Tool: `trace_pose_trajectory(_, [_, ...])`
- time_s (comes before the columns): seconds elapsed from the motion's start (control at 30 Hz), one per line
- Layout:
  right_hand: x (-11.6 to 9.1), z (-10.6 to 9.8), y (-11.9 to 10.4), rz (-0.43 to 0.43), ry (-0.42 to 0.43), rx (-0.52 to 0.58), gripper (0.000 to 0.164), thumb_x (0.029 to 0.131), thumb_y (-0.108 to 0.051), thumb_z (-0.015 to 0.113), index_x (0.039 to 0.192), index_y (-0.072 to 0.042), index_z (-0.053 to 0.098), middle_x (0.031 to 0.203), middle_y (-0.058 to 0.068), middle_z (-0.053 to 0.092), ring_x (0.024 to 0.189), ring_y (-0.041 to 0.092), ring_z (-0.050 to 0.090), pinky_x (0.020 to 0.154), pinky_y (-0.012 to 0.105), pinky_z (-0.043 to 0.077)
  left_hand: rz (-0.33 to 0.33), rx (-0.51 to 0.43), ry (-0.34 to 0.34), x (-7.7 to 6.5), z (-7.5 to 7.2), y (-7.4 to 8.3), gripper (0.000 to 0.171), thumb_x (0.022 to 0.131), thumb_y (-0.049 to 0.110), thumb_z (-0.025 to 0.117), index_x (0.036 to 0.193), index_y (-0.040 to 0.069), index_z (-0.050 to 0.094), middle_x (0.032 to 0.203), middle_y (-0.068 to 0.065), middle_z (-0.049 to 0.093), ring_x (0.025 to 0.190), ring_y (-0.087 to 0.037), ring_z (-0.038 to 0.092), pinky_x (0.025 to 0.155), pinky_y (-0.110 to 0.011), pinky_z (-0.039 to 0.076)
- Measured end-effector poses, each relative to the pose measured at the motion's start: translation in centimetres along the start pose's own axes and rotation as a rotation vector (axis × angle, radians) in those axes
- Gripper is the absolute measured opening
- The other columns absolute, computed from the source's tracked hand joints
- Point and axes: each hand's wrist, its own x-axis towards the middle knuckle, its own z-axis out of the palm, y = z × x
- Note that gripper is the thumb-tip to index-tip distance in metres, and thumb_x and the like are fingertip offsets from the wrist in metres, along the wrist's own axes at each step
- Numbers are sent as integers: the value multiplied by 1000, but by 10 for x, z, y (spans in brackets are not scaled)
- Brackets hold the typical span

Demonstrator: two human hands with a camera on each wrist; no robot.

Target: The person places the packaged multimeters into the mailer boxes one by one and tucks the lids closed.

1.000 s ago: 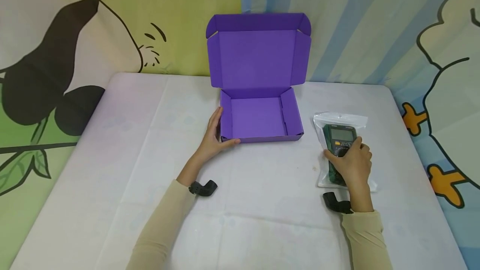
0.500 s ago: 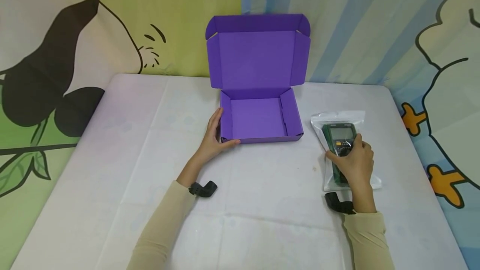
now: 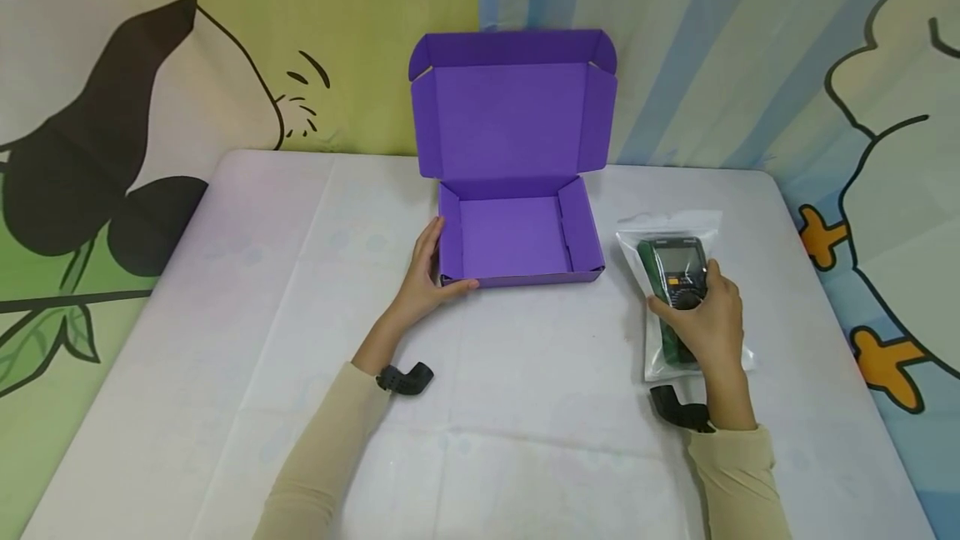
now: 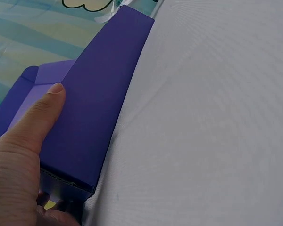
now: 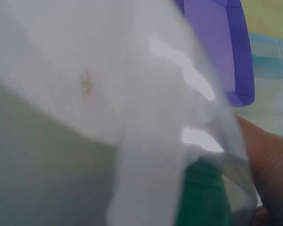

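A purple cardboard box (image 3: 510,236) stands with its lid raised at the back of the table, and nothing lies in it. My left hand (image 3: 416,286) grips its front left corner, thumb on the front wall (image 4: 94,103) and fingers along the left side. To the right, my right hand (image 3: 708,319) holds a green and black multimeter (image 3: 678,261) inside a clear plastic bag (image 3: 633,227), thumb and fingers on opposite edges. The right wrist view has the glossy bag (image 5: 151,155) filling the middle, with part of the green casing (image 5: 205,197) low in it.
A white cloth covers the table (image 3: 540,457). Behind it hangs a curtain (image 3: 360,48) printed with cartoon animals. Black camera mounts (image 3: 405,378) sit on both wrists. The raised lid (image 3: 513,119) stands close to the curtain.
My right hand has shifted the bagged multimeter slightly, its upper end moving away and a little left, with more of its green side showing. My left hand stays on the box.
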Motion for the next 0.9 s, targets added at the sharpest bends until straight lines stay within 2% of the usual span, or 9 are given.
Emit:
trace_pose_trajectory(0.17, [-3, -1, -8, -49, -24, 22, 101, 73, -22, 84, 148, 12, 24, 131, 42, 44, 115, 51, 45, 93, 64, 38, 0, -2, 2, 0, -1, 0, 107, 76, -1, 79, 156, 1, 8, 161, -22, 3, 149, -34, 5, 120, -49, 11])
trace_pose_trajectory(0.43, [-7, -4, -18, -111, -125, 30, 103, 75, -24, 83, 149, 11, 21, 138, 42, 38, 123, 54, 41, 96, 67, 37, -2, -3, -4, 0, -2, 0, 108, 76, 1, 80, 156, 1, 8, 161, -23, 2, 149, -35, 6, 120, -51, 11])
trace_pose_trajectory(0.63, [-9, -3, -24, -120, -188, 24, 105, 76, -27, 83, 151, 9, 20, 142, 41, 34, 127, 55, 38, 98, 68, 36, 1, 13, -9, 1, -2, 1, 107, 76, -1, 79, 156, 2, 7, 160, -24, 2, 148, -36, 6, 120, -52, 12])
trace_pose_trajectory(0.9, [-8, 7, -26, -204, -159, 47, 101, 74, -24, 84, 148, 11, 25, 140, 40, 38, 125, 52, 41, 97, 67, 37, 2, 6, -4, -1, -2, 0, 108, 77, 2, 81, 156, 2, 8, 160, -24, 2, 148, -37, 6, 120, -52, 12])
